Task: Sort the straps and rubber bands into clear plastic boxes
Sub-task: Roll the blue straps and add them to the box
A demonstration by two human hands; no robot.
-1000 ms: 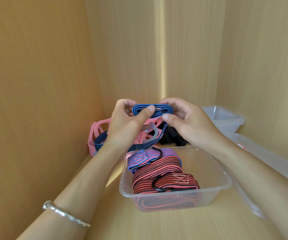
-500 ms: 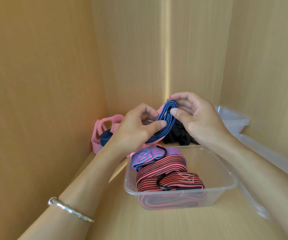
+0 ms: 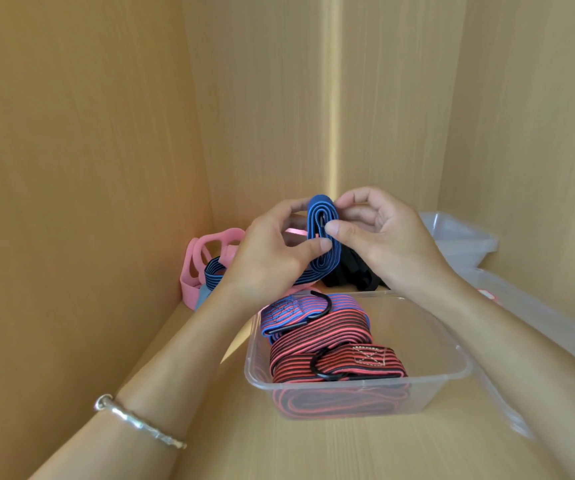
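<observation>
The blue black-striped flat elastic strap has turned: a second ago its folded bundle lay level between the hands, and now it stands on end, its loop at 12 o'clock and its loose tail trailing to 7 o'clock toward the pile. It is held in the air just past the far rim of the clear rectangular plastic box, which sits on the wooden shelf at 5 o'clock from the hands and already holds red-and-black striped hook straps along its left side. A second clear plastic box waits at 3 o'clock. The pink silicone bands lie at 9 o'clock, unsorted. The left hand grips the bundle's lower half, thumb pressed on its near face. The right hand pinches the upper loop between thumb and fingers. I judge the folding nearly finished; with the tail gathered, the bundle can drop into the box's free right side
</observation>
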